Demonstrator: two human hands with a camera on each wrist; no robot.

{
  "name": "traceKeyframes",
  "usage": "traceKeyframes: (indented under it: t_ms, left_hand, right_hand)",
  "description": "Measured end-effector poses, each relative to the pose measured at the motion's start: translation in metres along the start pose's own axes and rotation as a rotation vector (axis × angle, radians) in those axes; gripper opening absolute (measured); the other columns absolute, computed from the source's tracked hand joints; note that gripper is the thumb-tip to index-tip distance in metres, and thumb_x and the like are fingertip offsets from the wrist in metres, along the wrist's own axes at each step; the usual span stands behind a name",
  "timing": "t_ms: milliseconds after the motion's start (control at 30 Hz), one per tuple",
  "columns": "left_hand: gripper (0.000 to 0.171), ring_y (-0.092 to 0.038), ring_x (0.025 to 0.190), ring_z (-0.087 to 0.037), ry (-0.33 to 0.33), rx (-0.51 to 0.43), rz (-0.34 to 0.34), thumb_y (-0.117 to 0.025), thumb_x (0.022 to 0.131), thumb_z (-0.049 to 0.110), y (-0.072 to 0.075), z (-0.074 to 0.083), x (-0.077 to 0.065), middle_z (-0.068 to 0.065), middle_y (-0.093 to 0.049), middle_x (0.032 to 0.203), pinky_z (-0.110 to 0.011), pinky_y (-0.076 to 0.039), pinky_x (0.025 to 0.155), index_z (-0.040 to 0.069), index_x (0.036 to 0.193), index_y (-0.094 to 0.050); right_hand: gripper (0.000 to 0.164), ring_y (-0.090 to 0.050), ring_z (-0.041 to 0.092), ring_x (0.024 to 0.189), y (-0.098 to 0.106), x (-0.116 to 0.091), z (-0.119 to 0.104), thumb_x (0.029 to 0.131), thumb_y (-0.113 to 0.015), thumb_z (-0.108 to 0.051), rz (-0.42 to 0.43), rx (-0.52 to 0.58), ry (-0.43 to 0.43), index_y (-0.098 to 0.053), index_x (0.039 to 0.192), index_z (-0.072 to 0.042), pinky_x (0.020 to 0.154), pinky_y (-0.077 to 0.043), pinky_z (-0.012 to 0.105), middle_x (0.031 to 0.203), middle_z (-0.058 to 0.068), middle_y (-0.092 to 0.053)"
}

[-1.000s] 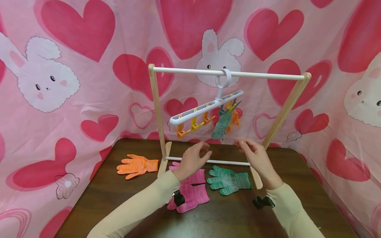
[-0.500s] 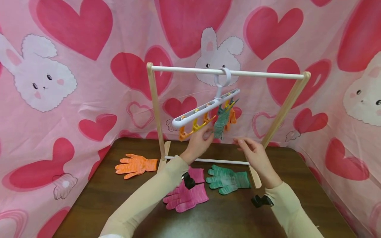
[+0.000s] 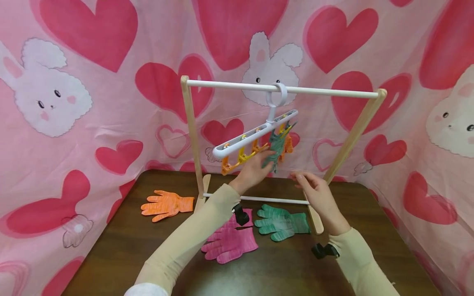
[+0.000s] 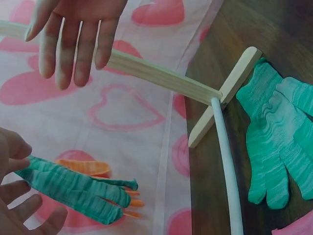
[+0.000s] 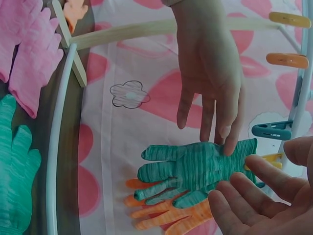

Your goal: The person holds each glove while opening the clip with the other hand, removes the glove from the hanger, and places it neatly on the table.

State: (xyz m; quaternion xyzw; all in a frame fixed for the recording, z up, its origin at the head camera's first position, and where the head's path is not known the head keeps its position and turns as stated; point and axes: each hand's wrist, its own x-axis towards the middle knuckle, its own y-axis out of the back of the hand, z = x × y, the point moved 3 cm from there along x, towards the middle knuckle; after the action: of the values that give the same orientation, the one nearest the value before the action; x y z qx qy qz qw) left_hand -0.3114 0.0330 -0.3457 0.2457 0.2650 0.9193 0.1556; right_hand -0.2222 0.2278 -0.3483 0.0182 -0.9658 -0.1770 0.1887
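Observation:
A green glove (image 3: pixel 277 144) hangs by its cuff from a white clip hanger (image 3: pixel 242 142), fingers down, with an orange glove (image 3: pixel 288 146) hanging behind it. My left hand (image 3: pixel 253 170) has its fingertips right at the green glove's cuff; in the right wrist view those fingers are fairly straight and overlap the fabric. To the right of the hanging gloves my right hand (image 3: pixel 319 195) is held up with relaxed fingers and nothing in them. Orange and yellow clips (image 3: pixel 242 155) on the near half of the hanger carry nothing. A teal clip (image 5: pixel 271 129) shows near the green cuff.
The hanger hooks over the white rod (image 3: pixel 326 92) of a wooden-legged rack, whose lower bar (image 3: pixel 274 200) crosses behind the table gloves. On the brown table (image 3: pixel 289 271) lie an orange glove (image 3: pixel 168 205), pink gloves (image 3: pixel 237 244) partly under my left sleeve, and a green glove (image 3: pixel 283 223).
My left hand has risen and moved right, from below the hanger to the hanging green glove. The hanger has swung slightly. My right hand has stayed nearly in place.

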Motion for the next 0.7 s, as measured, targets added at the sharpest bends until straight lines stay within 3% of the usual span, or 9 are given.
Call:
traceKeyframes:
  t_ms: [100, 200, 333, 433, 567, 700]
  left_hand:
    - [0.044, -0.057, 0.134, -0.028, 0.015, 0.012, -0.003, -0.06, 0.104, 0.013, -0.0014, -0.0011, 0.003, -0.011, -0.05, 0.157, -0.044, -0.046, 0.111, 0.006, 0.148, -0.057]
    - [0.043, -0.059, 0.13, -0.028, 0.024, 0.011, 0.017, -0.059, 0.105, 0.014, -0.0022, -0.0009, 0.0041, -0.012, -0.056, 0.15, -0.043, -0.047, 0.11, 0.005, 0.147, -0.057]
    - [0.037, -0.065, 0.1, -0.031, 0.045, -0.025, 0.066, -0.058, 0.105, 0.016, -0.0026, -0.0015, 0.0012, -0.018, -0.068, 0.121, -0.037, -0.053, 0.084, 0.007, 0.142, -0.061]
    - [0.033, -0.066, 0.094, -0.028, 0.055, -0.068, 0.098, -0.058, 0.106, 0.017, -0.0033, -0.0006, -0.0018, -0.016, -0.071, 0.114, -0.032, -0.052, 0.078, 0.009, 0.137, -0.064]
    - [0.028, -0.069, 0.113, -0.026, 0.036, -0.104, 0.128, -0.062, 0.104, 0.014, -0.0048, 0.0013, -0.0044, -0.01, -0.072, 0.127, -0.035, -0.056, 0.095, 0.008, 0.13, -0.067]
    - [0.021, -0.07, 0.112, -0.025, -0.001, -0.124, 0.154, -0.066, 0.102, 0.012, -0.0068, 0.0017, -0.0036, -0.011, -0.074, 0.121, -0.035, -0.056, 0.097, 0.006, 0.122, -0.069]
  right_hand:
    - [0.036, -0.064, -0.005, 0.106, 0.0019, -0.0005, 0.0016, 0.111, -0.05, -0.018, -0.007, -0.009, -0.013, -0.065, 0.127, 0.012, 0.093, -0.054, 0.02, 0.127, 0.031, -0.066]
    - [0.038, -0.063, -0.003, 0.107, 0.0049, -0.0013, 0.0026, 0.111, -0.051, -0.021, -0.007, -0.028, -0.031, -0.065, 0.129, 0.01, 0.093, -0.053, 0.02, 0.127, 0.025, -0.068]
    - [0.041, -0.063, -0.001, 0.106, 0.0069, -0.0012, 0.0035, 0.111, -0.051, -0.025, -0.005, -0.042, -0.059, -0.064, 0.131, 0.008, 0.093, -0.052, 0.018, 0.125, 0.02, -0.069]
    - [0.04, -0.063, -0.003, 0.104, 0.0079, 0.0005, 0.0025, 0.111, -0.051, -0.023, 0.003, -0.049, -0.044, -0.064, 0.131, 0.009, 0.091, -0.052, 0.016, 0.123, 0.02, -0.069]
    - [0.038, -0.065, -0.002, 0.105, 0.0067, 0.0042, 0.0006, 0.111, -0.051, -0.019, 0.015, -0.042, -0.012, -0.064, 0.129, 0.012, 0.091, -0.054, 0.018, 0.125, 0.026, -0.068]
    - [0.037, -0.064, -0.003, 0.105, 0.0037, 0.0076, -0.002, 0.111, -0.052, -0.019, 0.018, -0.031, -0.014, -0.066, 0.127, 0.011, 0.091, -0.054, 0.018, 0.129, 0.029, -0.066]
